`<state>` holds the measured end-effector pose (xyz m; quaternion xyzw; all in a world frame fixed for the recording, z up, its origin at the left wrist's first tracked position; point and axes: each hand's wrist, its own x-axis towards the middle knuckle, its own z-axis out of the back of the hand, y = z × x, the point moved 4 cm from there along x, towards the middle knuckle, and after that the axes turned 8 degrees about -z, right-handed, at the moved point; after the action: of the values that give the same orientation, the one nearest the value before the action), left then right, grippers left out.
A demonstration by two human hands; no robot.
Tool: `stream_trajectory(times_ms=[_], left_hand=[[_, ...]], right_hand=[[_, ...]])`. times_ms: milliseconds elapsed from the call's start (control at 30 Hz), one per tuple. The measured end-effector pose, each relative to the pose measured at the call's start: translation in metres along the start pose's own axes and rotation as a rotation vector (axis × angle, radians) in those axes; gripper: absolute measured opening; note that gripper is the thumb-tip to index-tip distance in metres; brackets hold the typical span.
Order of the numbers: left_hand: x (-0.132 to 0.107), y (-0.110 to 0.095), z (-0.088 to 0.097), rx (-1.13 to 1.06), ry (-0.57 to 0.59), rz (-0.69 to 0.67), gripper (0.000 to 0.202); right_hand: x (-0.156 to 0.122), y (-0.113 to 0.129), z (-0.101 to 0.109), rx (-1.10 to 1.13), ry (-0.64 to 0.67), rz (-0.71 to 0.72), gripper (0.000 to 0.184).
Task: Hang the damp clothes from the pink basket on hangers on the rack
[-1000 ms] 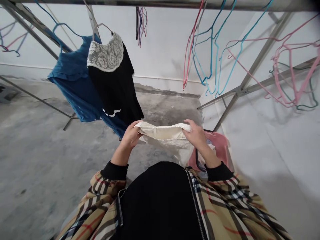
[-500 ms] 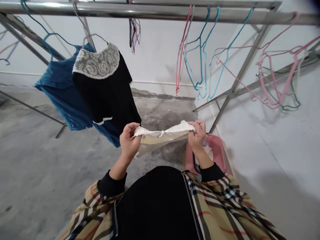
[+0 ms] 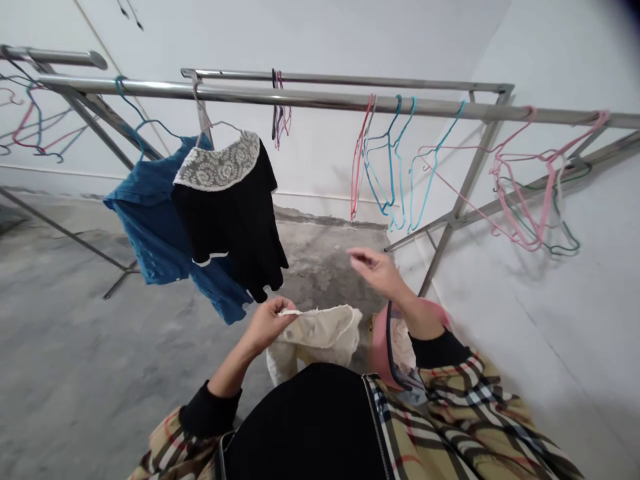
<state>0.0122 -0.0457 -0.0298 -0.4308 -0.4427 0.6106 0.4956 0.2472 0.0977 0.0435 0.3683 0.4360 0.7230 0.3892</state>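
My left hand [image 3: 270, 325] pinches one end of the waist edge of cream-white pants [image 3: 320, 333]. The pants hang loosely in front of my body, their waist opening sagging on the right and the lower part hidden behind my black top. My right hand [image 3: 377, 270] is off the cloth, raised to the right above it. Its fingers are stretched out with nothing in them. Blue hangers [image 3: 395, 157] and a red hanger [image 3: 359, 160] hang from the metal rail [image 3: 320, 99] beyond that hand.
A black top with a lace collar [image 3: 225, 213] and a blue garment [image 3: 155, 213] hang on the left. Pink hangers [image 3: 543, 187] are at the right, by the wall. A pink basket [image 3: 383, 347] with clothes in it stands on the floor below my right forearm.
My right hand has let go of the pants' waist and moved slightly left and up. My left hand still grips its end, now lower. The view has tilted up, showing more of the rack.
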Motion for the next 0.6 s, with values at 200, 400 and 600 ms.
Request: stream_trajectory(times_ms=[200, 400, 600], left_hand=[[-0.007, -0.001, -0.002, 0.006, 0.0, -0.069, 0.023], [-0.014, -0.006, 0.002, -0.008, -0.032, -0.067, 0.031], [-0.019, -0.006, 0.01, 0.008, -0.078, -0.075, 0.032]], right_hand=[[0.07, 0.081, 0.027, 0.218, -0.161, 0.188, 0.052], [0.15, 0.08, 0.046, -0.387, -0.472, 0.109, 0.059], [0.174, 0.068, 0.048, -0.566, -0.505, -0.034, 0.057]])
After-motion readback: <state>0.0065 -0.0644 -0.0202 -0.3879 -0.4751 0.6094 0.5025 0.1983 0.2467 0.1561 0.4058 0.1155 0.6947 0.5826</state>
